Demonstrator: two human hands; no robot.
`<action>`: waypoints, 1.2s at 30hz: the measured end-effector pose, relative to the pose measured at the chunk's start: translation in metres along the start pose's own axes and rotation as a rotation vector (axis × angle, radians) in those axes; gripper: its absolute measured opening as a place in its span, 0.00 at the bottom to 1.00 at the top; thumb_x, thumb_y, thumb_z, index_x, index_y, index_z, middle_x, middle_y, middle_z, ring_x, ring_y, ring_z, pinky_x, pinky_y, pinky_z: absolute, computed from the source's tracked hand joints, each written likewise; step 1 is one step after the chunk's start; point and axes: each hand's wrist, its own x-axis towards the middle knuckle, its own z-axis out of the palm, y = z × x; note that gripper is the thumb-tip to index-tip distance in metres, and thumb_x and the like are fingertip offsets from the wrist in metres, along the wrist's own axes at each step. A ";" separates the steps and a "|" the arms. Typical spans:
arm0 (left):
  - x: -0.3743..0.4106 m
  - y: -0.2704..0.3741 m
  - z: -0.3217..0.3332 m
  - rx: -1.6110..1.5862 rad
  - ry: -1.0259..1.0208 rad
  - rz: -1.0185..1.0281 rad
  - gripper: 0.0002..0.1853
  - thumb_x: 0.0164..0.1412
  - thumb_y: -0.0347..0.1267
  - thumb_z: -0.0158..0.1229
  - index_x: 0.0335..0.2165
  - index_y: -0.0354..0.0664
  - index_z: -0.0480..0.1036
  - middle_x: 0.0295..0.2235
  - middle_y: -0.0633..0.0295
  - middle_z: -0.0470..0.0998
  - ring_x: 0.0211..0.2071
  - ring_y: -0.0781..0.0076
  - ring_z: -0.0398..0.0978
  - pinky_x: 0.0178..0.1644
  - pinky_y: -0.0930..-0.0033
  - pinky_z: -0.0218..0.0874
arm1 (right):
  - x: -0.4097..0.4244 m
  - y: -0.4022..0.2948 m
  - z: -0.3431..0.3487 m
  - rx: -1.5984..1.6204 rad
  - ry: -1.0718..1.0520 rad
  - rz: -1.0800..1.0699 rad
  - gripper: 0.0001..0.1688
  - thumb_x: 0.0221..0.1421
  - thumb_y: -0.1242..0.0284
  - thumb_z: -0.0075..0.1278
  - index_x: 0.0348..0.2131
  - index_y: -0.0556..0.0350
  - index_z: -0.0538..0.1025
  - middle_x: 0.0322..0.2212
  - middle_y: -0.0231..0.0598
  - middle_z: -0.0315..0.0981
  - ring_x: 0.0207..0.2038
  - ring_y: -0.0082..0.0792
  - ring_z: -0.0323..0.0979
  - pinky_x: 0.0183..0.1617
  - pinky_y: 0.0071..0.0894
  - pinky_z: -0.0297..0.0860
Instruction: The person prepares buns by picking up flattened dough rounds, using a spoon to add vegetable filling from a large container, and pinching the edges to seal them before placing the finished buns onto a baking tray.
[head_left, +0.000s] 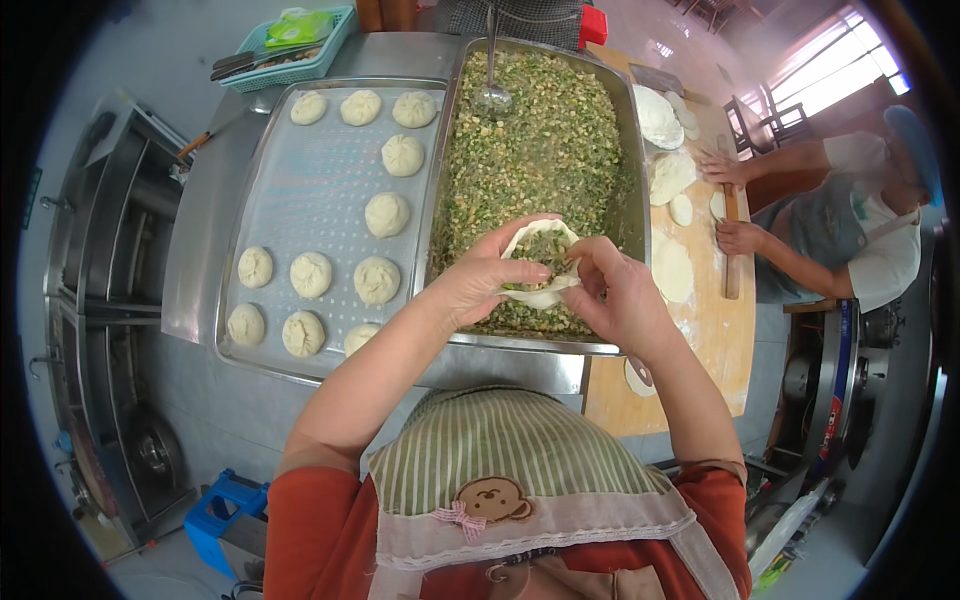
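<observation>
My left hand (480, 271) cups a round dough wrapper (541, 298) filled with chopped green filling, its thumb resting over the filling. The fingers and thumb of my right hand (611, 289) pinch the wrapper's right edge. Both hands are above the near part of a deep metal tray of chopped filling (536, 157), where a metal ladle (493, 97) lies at the far end. To the left, a lined metal tray (300, 187) bears several pleated buns (377, 280), one partly hidden by my left forearm.
At right, a co-worker (832, 217) holds a rolling pin (730, 251) on a floured wooden board (709, 337). Flat dough rounds (672, 266) and a cleaver (656, 77) lie there. A turquoise basket (319, 71) with knives stands at the far left; a blue stool (225, 517) is below left.
</observation>
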 end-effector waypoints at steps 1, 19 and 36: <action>0.000 0.000 0.001 0.007 -0.003 0.007 0.34 0.49 0.19 0.58 0.56 0.43 0.60 0.48 0.61 0.69 0.46 0.72 0.71 0.50 0.65 0.66 | 0.001 0.000 -0.002 0.026 -0.028 0.053 0.09 0.49 0.80 0.54 0.33 0.57 0.72 0.26 0.38 0.73 0.26 0.31 0.72 0.30 0.28 0.68; 0.006 -0.003 0.000 -0.096 -0.049 0.065 0.24 0.64 0.40 0.48 0.55 0.42 0.60 0.48 0.61 0.70 0.49 0.69 0.69 0.51 0.62 0.64 | -0.002 0.020 0.011 -0.133 0.239 -0.351 0.13 0.44 0.82 0.55 0.34 0.56 0.73 0.26 0.42 0.72 0.28 0.40 0.73 0.33 0.32 0.70; 0.001 -0.010 0.003 0.181 0.096 -0.012 0.29 0.48 0.20 0.53 0.52 0.38 0.63 0.45 0.60 0.71 0.46 0.72 0.70 0.50 0.69 0.62 | 0.001 -0.006 -0.003 -0.213 -0.107 0.086 0.12 0.46 0.77 0.54 0.34 0.53 0.70 0.25 0.41 0.70 0.27 0.45 0.73 0.29 0.39 0.70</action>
